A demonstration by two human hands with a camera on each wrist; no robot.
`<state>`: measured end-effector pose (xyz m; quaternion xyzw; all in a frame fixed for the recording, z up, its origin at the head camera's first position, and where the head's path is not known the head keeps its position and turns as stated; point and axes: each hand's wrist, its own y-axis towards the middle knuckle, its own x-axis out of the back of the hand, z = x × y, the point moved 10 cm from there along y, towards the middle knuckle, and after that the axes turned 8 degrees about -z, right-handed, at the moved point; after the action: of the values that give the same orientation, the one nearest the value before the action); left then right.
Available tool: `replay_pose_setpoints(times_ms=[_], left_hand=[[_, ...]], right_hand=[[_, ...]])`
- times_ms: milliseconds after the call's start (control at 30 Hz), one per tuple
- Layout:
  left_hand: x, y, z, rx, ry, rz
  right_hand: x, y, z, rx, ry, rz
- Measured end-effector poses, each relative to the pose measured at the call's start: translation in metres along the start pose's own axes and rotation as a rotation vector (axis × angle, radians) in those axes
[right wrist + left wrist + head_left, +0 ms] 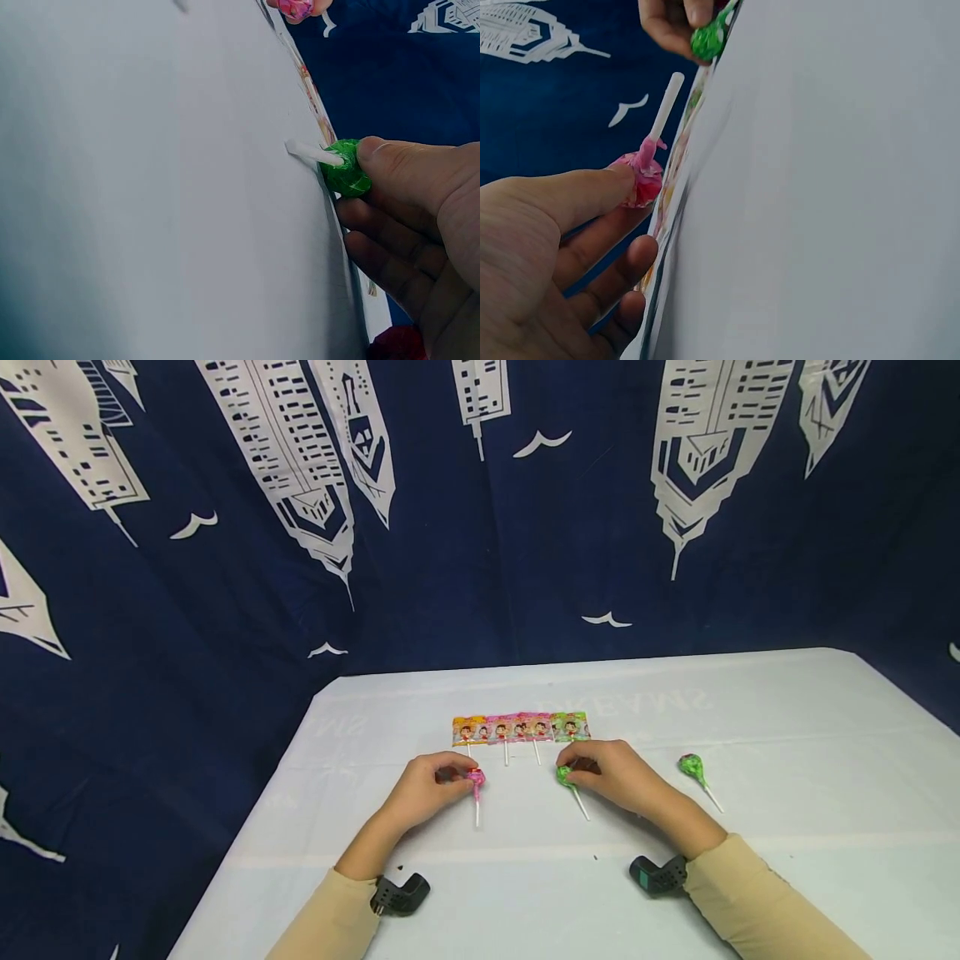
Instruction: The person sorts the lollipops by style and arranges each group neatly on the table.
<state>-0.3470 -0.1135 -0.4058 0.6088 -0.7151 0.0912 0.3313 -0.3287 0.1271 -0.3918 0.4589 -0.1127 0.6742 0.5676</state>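
Note:
My left hand [431, 789] pinches a pink-wrapped lollipop [476, 776] by its head between thumb and fingers, its white stick pointing toward me. In the left wrist view the pink lollipop [641, 180] shows its crinkled wrapper and bare stick. To the right, my right hand [611, 770] pinches a green-wrapped lollipop [564, 775], the stick slanting down to the right. The right wrist view shows thumb and finger on the green lollipop head [346, 171]. Beyond both hands lies a row of flat-wrapped lollipops: orange [468, 730], pink [517, 727] and green [571, 726].
Another green lollipop [692, 767] lies on the white-covered table [510, 893], right of my right hand. A dark blue curtain [480, 568] with white building prints hangs behind the table's far edge. Black wrist devices [401, 894] sit on both wrists.

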Motion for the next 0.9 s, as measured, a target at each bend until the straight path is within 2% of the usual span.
replay_pose_setpoints(times_ms=[333,600,900], left_hand=[[0.017,0.004,0.017,0.028,0.042,0.004],[0.016,0.001,0.023,0.021,0.047,0.05],[0.015,0.0,0.031,0.012,0.023,0.038]], right_hand=[[0.0,0.0,0.0,-0.004,-0.028,0.005],[0.0,0.0,0.001,-0.001,-0.025,0.005],[-0.001,-0.001,0.002,0.014,-0.035,0.011]])
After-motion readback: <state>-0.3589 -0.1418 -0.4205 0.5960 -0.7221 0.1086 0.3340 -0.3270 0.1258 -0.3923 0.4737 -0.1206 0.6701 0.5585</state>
